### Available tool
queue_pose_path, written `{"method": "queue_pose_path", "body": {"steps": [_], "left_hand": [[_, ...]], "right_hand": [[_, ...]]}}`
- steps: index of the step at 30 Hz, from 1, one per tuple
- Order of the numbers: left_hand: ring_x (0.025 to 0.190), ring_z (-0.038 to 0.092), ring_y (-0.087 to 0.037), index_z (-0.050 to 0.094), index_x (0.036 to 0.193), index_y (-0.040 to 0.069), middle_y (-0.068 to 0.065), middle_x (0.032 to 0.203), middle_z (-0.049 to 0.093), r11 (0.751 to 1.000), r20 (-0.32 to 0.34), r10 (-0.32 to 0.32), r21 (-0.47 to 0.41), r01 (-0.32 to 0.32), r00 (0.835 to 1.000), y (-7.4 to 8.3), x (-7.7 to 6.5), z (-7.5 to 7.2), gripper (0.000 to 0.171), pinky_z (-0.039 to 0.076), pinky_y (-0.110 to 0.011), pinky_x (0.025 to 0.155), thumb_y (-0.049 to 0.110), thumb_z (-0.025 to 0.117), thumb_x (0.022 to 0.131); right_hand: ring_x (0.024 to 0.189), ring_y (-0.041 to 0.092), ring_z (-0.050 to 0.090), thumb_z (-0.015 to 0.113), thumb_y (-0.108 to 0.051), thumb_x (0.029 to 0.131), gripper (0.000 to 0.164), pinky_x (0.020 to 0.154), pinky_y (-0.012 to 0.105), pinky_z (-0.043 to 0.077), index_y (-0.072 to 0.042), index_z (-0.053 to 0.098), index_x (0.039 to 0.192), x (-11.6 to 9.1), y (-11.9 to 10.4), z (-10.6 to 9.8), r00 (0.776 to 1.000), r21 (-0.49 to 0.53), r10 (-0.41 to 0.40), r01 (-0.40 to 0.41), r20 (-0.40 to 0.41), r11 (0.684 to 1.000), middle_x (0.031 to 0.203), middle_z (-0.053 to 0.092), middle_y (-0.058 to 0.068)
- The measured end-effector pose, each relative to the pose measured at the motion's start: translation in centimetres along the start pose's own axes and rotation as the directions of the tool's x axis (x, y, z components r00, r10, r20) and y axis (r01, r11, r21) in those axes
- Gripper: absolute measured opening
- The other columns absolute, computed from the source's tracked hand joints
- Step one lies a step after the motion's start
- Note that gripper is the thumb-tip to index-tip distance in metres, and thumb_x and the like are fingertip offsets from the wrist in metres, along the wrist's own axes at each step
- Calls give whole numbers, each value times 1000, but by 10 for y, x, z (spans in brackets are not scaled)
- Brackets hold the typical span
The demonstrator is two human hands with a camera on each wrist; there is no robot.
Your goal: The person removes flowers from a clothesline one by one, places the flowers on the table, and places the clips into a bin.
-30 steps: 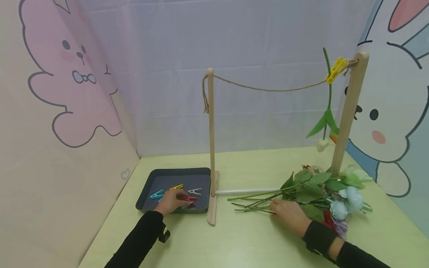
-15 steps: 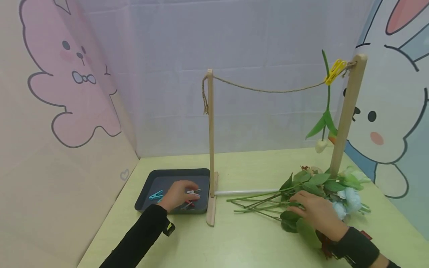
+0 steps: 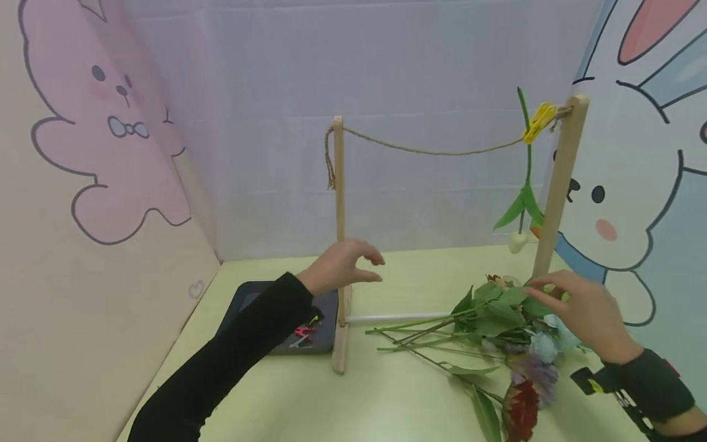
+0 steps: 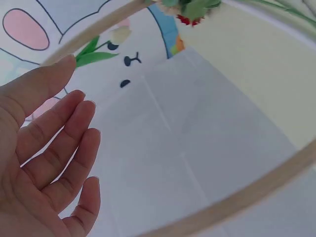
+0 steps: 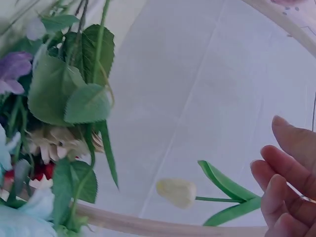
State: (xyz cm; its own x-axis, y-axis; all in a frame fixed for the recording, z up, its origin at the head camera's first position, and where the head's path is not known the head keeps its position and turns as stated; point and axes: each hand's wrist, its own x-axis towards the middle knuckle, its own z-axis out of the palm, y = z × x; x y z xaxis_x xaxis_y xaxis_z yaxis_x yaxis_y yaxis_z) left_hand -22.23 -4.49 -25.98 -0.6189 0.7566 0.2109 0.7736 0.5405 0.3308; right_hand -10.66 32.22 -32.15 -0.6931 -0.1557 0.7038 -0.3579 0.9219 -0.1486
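Note:
My left hand (image 3: pixel 345 264) is raised in front of the left wooden post (image 3: pixel 340 202), thumb and fingers apart. The left wrist view shows the same hand (image 4: pixel 54 153) with loosely bent fingers and nothing in it. My right hand (image 3: pixel 588 310) hovers by the leaves of the flower pile (image 3: pixel 502 313), fingers relaxed. No object shows in this hand (image 5: pixel 289 182) in the right wrist view. A white tulip (image 3: pixel 518 242) hangs upside down from the twine (image 3: pixel 436 151), held by a yellow clothespin (image 3: pixel 538 123). A red flower (image 3: pixel 521 408) lies at the pile's front.
A dark tray (image 3: pixel 326 347) on the left, partly hidden by my left sleeve, holds clothespins, including a red one (image 3: pixel 304 331). The right post (image 3: pixel 560 184) rises behind the pile. A white rod (image 3: pixel 397 318) runs low from the left post toward the flowers.
My left hand has left the tray, moving up and right. My right hand has lifted off the stems and moved right and up. The red flower and its stem now lie farther forward.

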Motion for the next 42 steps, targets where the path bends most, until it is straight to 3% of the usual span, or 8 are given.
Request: {"method": "queue_pose_path", "body": {"steps": [6, 10, 14, 22, 26, 29, 33, 42], "left_hand": [[100, 59, -16, 66, 109, 10, -4, 106, 67, 976, -52, 133, 182, -122, 990, 38, 56, -47, 30, 48, -24, 89, 26, 68, 84], [105, 56, -15, 61, 117, 9, -5, 113, 63, 978, -150, 138, 178, -110, 979, 57, 100, -74, 35, 43, -20, 92, 27, 63, 87], [116, 49, -13, 49, 130, 12, -4, 127, 55, 984, -235, 58, 177, -16, 970, 78, 146, -97, 49, 38, -15, 96, 36, 58, 89], [127, 41, -4, 35, 140, 19, 5, 141, 43, 990, -251, -43, 117, 74, 967, 128, 216, -95, 53, 31, -4, 97, 41, 47, 93], [121, 46, -1, 37, 139, 23, 9, 135, 47, 975, -226, -204, -136, 177, 952, 145, 233, -80, 58, 37, -5, 92, 44, 56, 88], [112, 51, 0, 39, 136, 26, 11, 126, 54, 906, -236, -331, -349, 238, 913, 150, 238, -70, 59, 41, -6, 87, 42, 63, 84], [98, 57, 0, 43, 132, 28, 12, 112, 62, 805, -246, -433, -538, 250, 867, 154, 243, -60, 59, 43, -6, 76, 37, 69, 81], [82, 53, 0, 68, 100, 25, 14, 93, 62, 869, -272, -390, -425, 254, 880, 157, 244, -57, 25, 39, -8, 64, 42, 67, 82]], "right_hand": [[52, -4, 43, 77, -16, 72, 17, 41, 12, 25, -6, 72, 84, 35, 3, -5, 996, 47, 7, -3, -84, 999, 65, 63, 7], [55, -13, 42, 75, -14, 74, 20, 47, 8, 29, 0, 72, 88, 73, 4, -9, 988, 71, 60, -50, -141, 996, 73, 67, 17], [52, 10, 56, 73, -16, 78, 30, 39, 12, 27, 1, 69, 102, 109, 3, -10, 984, -5, 78, -80, -162, 997, 85, 68, 21], [41, 33, 46, 69, -18, 82, 47, 32, 30, 23, 7, 56, 119, 141, 3, -4, 990, -157, 77, -96, -121, 983, 71, 59, 30], [56, 40, 55, 62, -27, 89, 46, 40, 42, 39, 5, 53, 121, 149, 4, 0, 966, -86, 258, -258, -16, 962, 92, 62, 32], [63, 34, 60, 55, -31, 92, 45, 50, 45, 47, 2, 54, 123, 153, 4, 5, 924, 0, 381, -381, 20, 925, 110, 61, 28], [49, -5, 47, 52, -29, 94, 37, 58, 36, 45, -2, 61, 118, 155, 3, 9, 884, 100, 467, -462, -32, 881, 110, 64, 22], [42, -23, 29, 48, -21, 93, 30, 49, 15, 30, -4, 67, 109, 155, -1, 12, 878, 150, 471, -455, -90, 878, 96, 67, 21]]}}
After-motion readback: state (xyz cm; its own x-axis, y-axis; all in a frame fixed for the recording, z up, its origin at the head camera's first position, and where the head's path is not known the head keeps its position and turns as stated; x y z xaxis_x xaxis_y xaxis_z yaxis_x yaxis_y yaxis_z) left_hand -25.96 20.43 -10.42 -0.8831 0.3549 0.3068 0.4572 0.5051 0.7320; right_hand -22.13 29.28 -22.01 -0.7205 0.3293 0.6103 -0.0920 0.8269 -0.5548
